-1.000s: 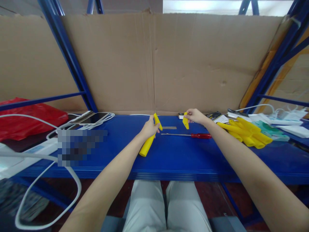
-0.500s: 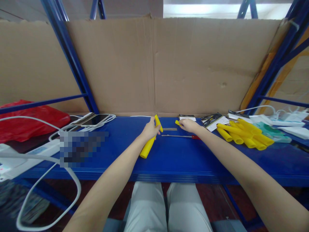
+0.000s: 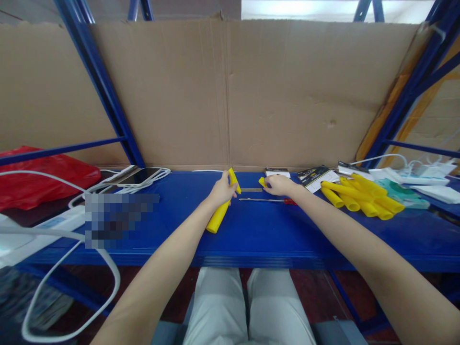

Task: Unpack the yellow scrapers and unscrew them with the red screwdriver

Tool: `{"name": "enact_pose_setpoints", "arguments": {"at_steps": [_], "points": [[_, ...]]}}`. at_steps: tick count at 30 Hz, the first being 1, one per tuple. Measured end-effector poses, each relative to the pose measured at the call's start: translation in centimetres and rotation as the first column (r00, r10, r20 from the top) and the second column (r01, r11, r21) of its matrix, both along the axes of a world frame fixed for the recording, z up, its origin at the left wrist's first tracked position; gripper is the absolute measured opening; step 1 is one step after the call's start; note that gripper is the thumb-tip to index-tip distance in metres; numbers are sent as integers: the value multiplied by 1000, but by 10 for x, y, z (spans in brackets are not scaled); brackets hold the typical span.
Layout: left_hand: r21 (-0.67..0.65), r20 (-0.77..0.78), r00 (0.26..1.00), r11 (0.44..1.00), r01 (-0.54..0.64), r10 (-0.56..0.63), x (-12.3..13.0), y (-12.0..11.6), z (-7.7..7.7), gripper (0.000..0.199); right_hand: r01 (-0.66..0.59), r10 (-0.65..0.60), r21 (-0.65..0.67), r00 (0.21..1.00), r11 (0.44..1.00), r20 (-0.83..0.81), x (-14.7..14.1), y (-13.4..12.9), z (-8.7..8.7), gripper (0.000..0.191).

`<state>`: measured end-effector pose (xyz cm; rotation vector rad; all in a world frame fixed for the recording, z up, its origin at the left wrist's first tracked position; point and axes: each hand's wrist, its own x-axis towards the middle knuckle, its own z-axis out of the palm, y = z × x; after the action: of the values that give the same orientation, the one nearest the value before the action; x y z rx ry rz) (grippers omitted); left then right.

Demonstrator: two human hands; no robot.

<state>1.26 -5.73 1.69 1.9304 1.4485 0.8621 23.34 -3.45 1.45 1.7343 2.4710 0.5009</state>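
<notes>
"In the head view, what's in your left hand?"

"My left hand (image 3: 223,191) is curled round a yellow plastic-looking tube (image 3: 217,221), its lower end slanting towards me over the blue table (image 3: 266,235). A narrow yellow piece (image 3: 235,180) stands beyond my thumb; my fingers hide whether they join. Gripping there probably steadies it."

"And your right?"

"My right hand (image 3: 279,185) has its fingertips together, pinching a small yellow piece (image 3: 262,182), mostly covered."

"Why the other things there?"

"The flat grey metal strip (image 3: 251,190) and red-handled screwdriver (image 3: 262,200) lie before me, likely for easy reach. The heap of yellow tubes (image 3: 362,194) sits off to my right, perhaps so it doesn't crowd me."
</notes>
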Motion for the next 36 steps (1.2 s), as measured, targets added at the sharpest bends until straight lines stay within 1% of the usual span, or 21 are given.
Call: {"name": "enact_pose_setpoints", "arguments": {"at_steps": [3, 7, 9, 12, 14, 16, 18, 20, 21, 22, 23, 25, 27, 28, 29, 30, 31, 34, 36], "points": [[1, 3, 1000, 1000, 2, -2, 0, 1, -1, 36, 6, -7, -7, 1000, 1000, -23, -4, 0, -1, 31], [5, -1, 1000, 1000, 8, -8, 0, 1, 0, 36, -68, 71, 24, 991, 997, -116, -14, 2, -4, 29], [3, -6, 1000, 1000, 12, -12, 0, 2, -1, 36, -79, 75, -14, 982, 997, -176, -22, 5, -5, 27], [4, -9, 1000, 1000, 11, -11, 0, 3, -2, 37, -4, -30, -129, 964, 992, -264, -34, 10, -4, 28], [3, -12, 1000, 1000, 9, -9, 0, 4, -3, 38, 40, -109, -222, 946, 974, -307, -41, 13, -1, 29], [2, -16, 1000, 1000, 10, -10, -1, 5, -2, 39, 56, -155, -292, 932, 955, -329, -44, 15, 2, 27], [7, -14, 1000, 1000, 7, -7, -1, 5, -2, 39, 51, -159, -290, 918, 956, -363, -44, 15, 5, 20], [19, -12, 1000, 1000, 9, -8, -2, 5, -1, 38, 43, -149, -239, 883, 970, -445, -38, 14, 9, 15], [25, -11, 1000, 1000, 11, -10, -2, 5, -1, 38, 48, -147, -203, 847, 978, -511, -33, 13, 12, 13], [30, -11, 1000, 999, 14, -14, -2, 5, 0, 38, 66, -153, -166, 794, 984, -589, -26, 12, 14, 13], [33, -12, 1000, 999, 18, -18, -2, 4, 0, 38, 103, -167, -135, 722, 986, -671, -18, 11, 17, 14], [37, -11, 1000, 999, 20, -20, -2, 4, 0, 38, 240, -213, -96, 531, 966, -821, 1, 9, 23, 13], [36, -14, 1000, 999, 19, -18, -2, 2, 1, 38, 399, -302, -163, 318, 903, -898, 21, 5, 27, 13], [36, -18, 1000, 999, 16, -16, -2, 1, 1, 38, 441, -351, -224, 231, 869, -907, 31, 4, 27, 12], [36, -23, 1000, 999, 16, -15, -1, 1, 2, 38, 468, -398, -284, 164, 837, -903, 39, 2, 26, 11], [37, -29, 999, 999, 15, -14, -1, 0, 2, 37, 484, -440, -329, 132, 811, -888, 47, 0, 25, 9], [39, -37, 999, 999, 14, -13, -1, -1, 2, 37, 501, -484, -366, 123, 784, -867, 53, -2, 22, 7], [46, -52, 999, 999, 16, -14, 0, -1, 2, 35, 532, -573, -422, 153, 734, -805, 65, -6, 12, 9], [46, -55, 998, 999, 18, -15, 0, -1, 2, 35, 535, -600, -437, 173, 723, -781, 70, -7, 6, 12]]}}
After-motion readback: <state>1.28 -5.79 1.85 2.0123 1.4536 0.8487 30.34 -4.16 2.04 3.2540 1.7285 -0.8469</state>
